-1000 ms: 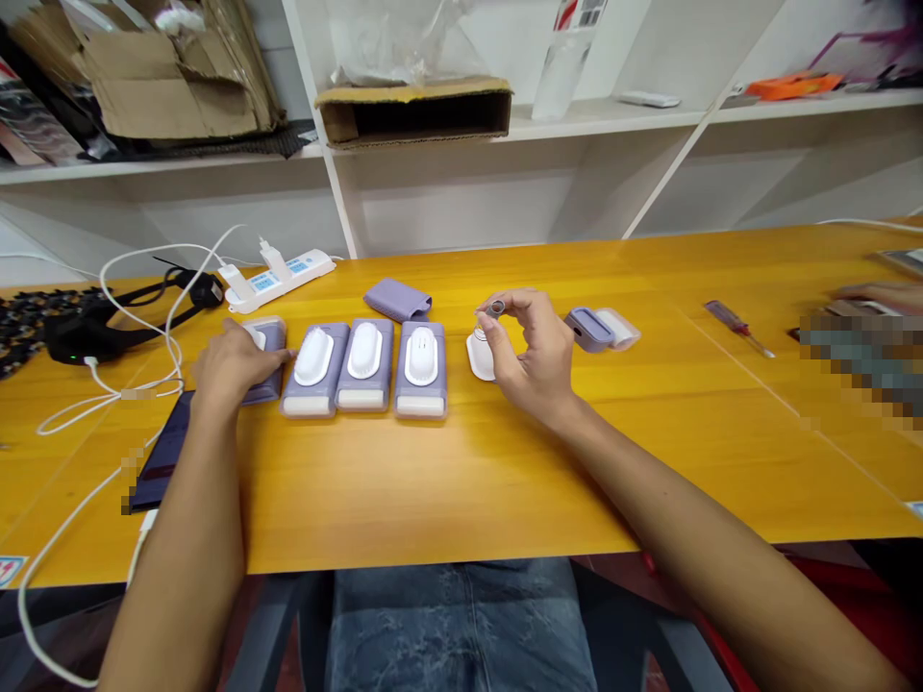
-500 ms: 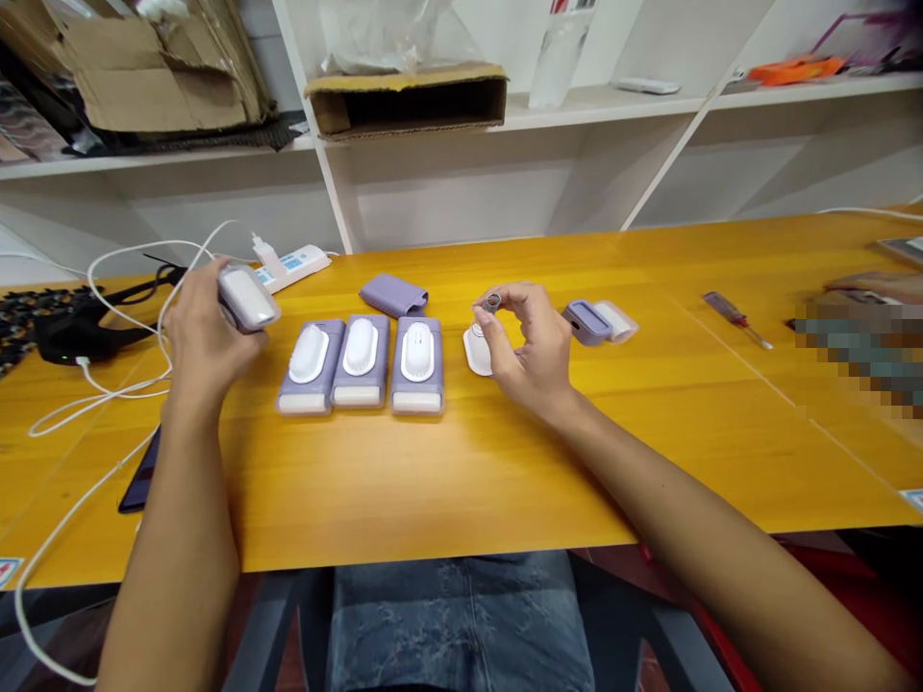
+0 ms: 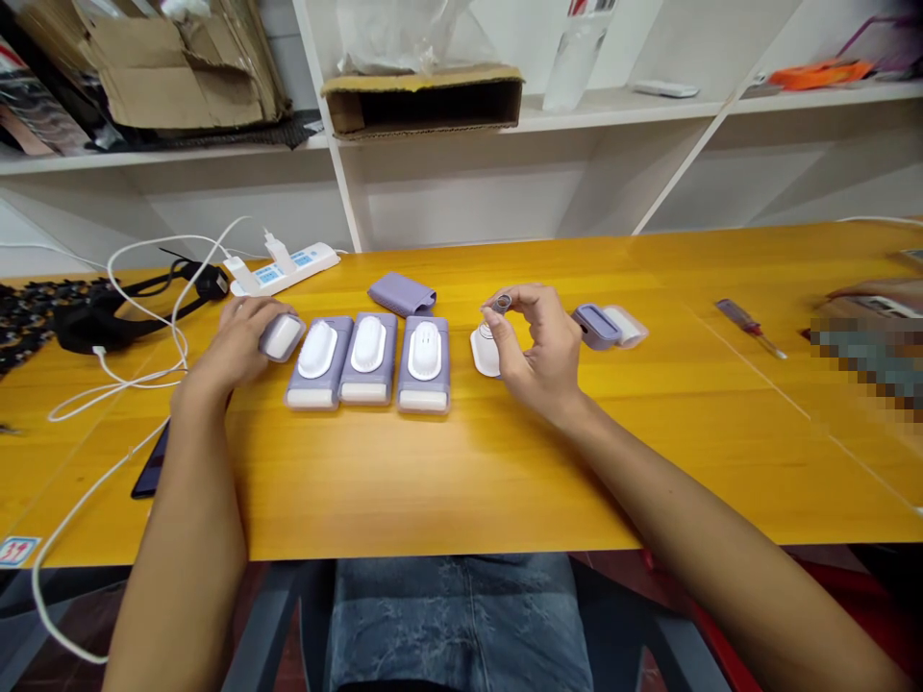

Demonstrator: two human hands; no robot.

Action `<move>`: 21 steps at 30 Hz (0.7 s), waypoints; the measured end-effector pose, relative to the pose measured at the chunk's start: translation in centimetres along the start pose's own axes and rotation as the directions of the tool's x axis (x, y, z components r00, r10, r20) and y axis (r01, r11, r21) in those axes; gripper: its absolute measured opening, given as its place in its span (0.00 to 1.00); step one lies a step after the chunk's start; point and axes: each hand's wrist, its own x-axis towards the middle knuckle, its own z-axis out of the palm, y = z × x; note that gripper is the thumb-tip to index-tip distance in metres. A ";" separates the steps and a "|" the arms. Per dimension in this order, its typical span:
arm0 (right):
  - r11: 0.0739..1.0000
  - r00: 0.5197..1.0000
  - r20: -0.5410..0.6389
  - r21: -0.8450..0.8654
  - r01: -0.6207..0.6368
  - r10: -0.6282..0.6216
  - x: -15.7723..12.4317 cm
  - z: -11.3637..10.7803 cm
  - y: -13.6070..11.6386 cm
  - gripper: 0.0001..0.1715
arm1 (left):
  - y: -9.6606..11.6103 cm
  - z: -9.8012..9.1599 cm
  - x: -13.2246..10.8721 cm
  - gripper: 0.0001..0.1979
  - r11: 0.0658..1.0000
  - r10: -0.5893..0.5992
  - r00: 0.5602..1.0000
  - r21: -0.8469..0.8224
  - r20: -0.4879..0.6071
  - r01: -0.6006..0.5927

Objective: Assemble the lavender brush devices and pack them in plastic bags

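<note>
yellow wooden table (image 3: pixel 461 481), three lilac cases (image 3: pixel 367 363) in a row mid-frame. left hand (image 3: pixel 241 351) wrapped around a white-topped case (image 3: pixel 281 336) at row's left end. right hand (image 3: pixel 540 346) pinched tight on a small metal ring (image 3: pixel 503 302), just above a white oval cap (image 3: pixel 486 352).

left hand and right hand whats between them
In the head view, three lilac cases with white domes lie in a row, then a white oval piece by the right hand.

A screwdriver (image 3: pixel 750 328) lies at right on the yellow wooden table (image 3: pixel 692 481), a white power strip (image 3: pixel 283 269) with white cables (image 3: pixel 130 386) sits at left, and a cardboard box (image 3: pixel 422 106) rests on the white shelf (image 3: pixel 612 108) above.
</note>
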 end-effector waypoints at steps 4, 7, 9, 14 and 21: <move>1.000 1.000 -0.016 -0.005 0.012 -0.012 0.0 0.0 0.0 0.02 | -0.8 0.3 0.7 0.17 0.999 0.000 0.995 -0.037 0.097 0.003; 1.000 1.000 -0.016 -0.006 0.016 -0.017 0.0 0.0 0.0 0.02 | -0.8 0.3 0.6 0.14 0.995 -0.076 0.994 -0.052 0.073 0.080; 1.000 1.000 -0.010 -0.002 0.018 -0.018 0.0 0.0 0.0 0.02 | -0.5 0.4 0.5 0.15 0.991 -0.122 0.992 -0.058 0.006 0.123; 1.000 1.000 -0.005 0.018 0.000 0.001 -0.1 0.0 0.1 0.03 | 0.1 1.4 0.6 0.20 0.990 -0.139 0.980 -0.060 -0.142 0.132; 0.999 1.000 -0.018 0.042 -0.002 0.003 0.0 0.0 0.1 0.03 | -1.0 2.8 1.0 0.36 0.988 -0.157 0.986 -0.020 -0.063 0.156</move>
